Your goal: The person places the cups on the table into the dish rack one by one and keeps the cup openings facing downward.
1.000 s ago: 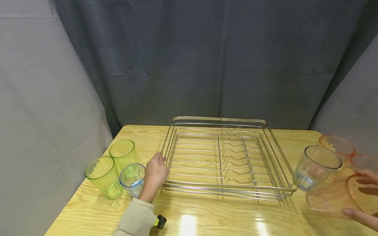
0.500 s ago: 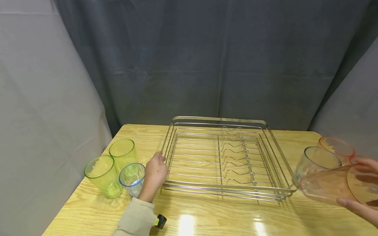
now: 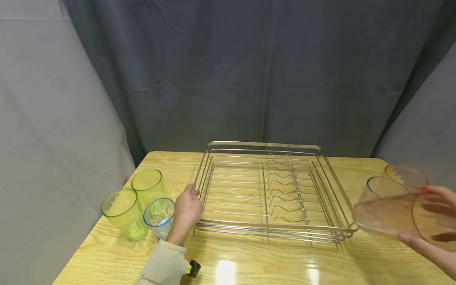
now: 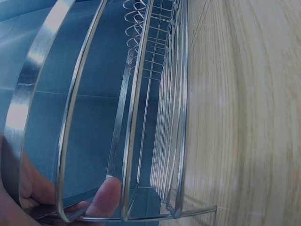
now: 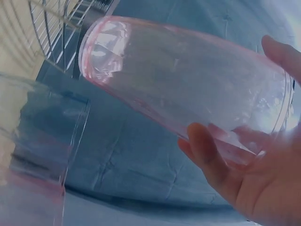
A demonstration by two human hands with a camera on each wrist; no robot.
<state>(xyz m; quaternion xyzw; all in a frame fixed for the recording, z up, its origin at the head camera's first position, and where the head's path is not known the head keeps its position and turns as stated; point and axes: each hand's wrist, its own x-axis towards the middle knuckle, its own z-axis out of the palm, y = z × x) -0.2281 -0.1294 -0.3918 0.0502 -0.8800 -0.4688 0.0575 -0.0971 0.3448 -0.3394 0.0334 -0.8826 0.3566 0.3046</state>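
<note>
At the left side of the wire dish rack, my left hand grips the rack's rim; in the left wrist view its fingers curl around the metal bars. My right hand holds an orange-tinted clear tumbler near its mouth, between thumb and fingers. The tumbler is tilted onto its side, its base pointing left at the rack's front right corner. In the right wrist view the same tumbler spans the frame, its base overlapping the rack's wires in this view.
Two green tumblers and a small blue-rimmed glass stand left of the rack. At the right, behind the held tumbler, stand a dark-rimmed clear glass and a red-rimmed one. Dark curtains hang behind the table.
My right hand has lifted the orange tumbler and moved it left and up toward the rack's right corner. The left hand keeps its grip on the rack, which has not moved.
</note>
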